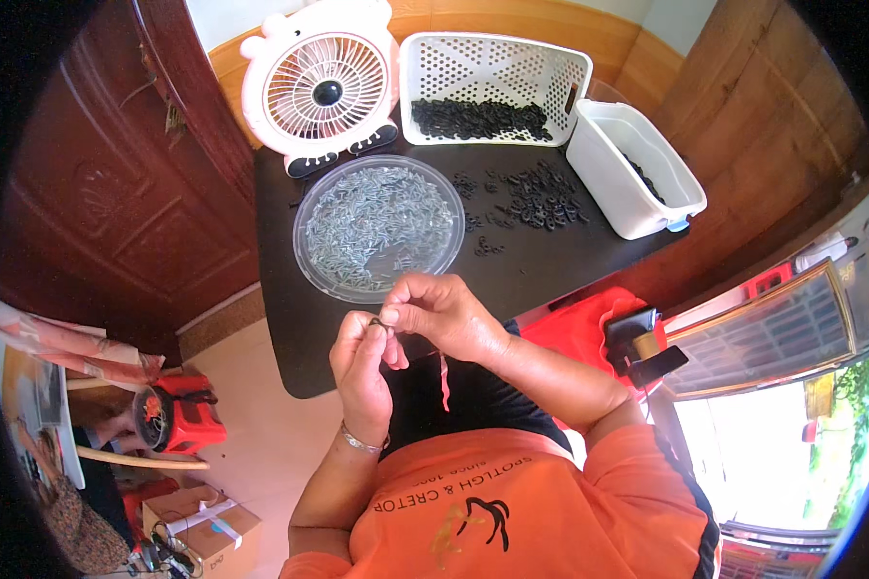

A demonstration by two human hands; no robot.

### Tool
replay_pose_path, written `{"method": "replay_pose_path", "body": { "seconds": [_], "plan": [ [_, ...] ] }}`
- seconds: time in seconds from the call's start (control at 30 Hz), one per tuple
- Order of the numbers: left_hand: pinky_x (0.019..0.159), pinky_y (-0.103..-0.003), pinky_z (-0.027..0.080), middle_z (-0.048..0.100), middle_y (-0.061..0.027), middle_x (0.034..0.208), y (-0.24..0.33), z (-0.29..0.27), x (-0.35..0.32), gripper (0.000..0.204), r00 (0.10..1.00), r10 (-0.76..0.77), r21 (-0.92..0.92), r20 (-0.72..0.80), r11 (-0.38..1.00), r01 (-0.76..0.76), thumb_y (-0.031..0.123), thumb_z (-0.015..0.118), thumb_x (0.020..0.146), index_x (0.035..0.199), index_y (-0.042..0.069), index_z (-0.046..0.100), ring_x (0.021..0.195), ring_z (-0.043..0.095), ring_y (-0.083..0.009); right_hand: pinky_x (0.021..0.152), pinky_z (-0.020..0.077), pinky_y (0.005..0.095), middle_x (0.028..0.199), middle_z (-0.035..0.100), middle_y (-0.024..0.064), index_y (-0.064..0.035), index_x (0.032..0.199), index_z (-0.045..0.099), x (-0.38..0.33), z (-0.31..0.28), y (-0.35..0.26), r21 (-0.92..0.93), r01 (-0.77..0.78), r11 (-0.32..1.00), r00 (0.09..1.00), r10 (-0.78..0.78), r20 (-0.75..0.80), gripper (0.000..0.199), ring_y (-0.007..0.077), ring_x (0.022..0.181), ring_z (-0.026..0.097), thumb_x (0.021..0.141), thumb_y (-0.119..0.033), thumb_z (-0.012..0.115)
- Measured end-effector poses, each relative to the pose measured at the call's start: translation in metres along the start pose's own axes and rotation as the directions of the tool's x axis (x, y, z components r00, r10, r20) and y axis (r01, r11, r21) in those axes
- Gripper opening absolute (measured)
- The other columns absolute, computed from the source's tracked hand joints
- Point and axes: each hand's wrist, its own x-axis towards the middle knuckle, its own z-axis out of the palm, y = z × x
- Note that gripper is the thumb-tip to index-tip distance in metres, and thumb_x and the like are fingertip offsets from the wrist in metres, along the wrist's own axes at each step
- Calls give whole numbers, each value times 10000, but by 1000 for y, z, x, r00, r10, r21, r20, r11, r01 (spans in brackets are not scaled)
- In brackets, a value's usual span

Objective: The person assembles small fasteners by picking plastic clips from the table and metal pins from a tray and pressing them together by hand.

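Close together at the front edge of the dark table (pixel 294 338), my two hands meet over a small black part (pixel 378 322). My left hand (pixel 362 367) pinches this part between thumb and fingertips. With thumb and forefinger closed, my right hand (pixel 444 314) presses at the same spot; what its fingertips hold is too small to make out. Just beyond the hands lies a round clear tray (pixel 299 232) with many thin silvery screw-like pieces (pixel 367 207). Small black parts (pixel 543 198) are scattered on the table to its right.
A white perforated basket (pixel 562 72) holding black parts stands at the back, beside a pink fan (pixel 328 94). At the right is a white bin (pixel 608 188) with black parts inside. A red stool (pixel 570 338) and a cardboard box (pixel 227 540) are lower down.
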Motion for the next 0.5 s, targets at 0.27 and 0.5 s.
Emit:
{"method": "replay_pose_path", "body": {
  "seconds": [0.27, 0.5],
  "plan": [
    [516, -212, 377, 462, -4, 639, -1, 4, 1, 141, 999, 21, 141, -34, 990, -16, 113, 480, 896, 787, 24, 487, 561, 420, -65, 648, 436, 212, 737, 586, -1, -14, 837, 610, 0, -12, 1, -178, 51, 983, 988, -75, -133, 181, 62, 694, 510, 892, -185, 588],
    [522, -218, 398, 431, 2, 631, -3, 3, -1, 147, 1000, 25, 238, -3, 971, -23, 152, 471, 898, 799, 43, 465, 562, 411, -74, 641, 439, 211, 725, 570, -5, 1, 840, 602, -5, -6, -1, -202, 51, 978, 992, -73, -102, 176, 57, 693, 509, 890, -168, 589]
  ]
}}
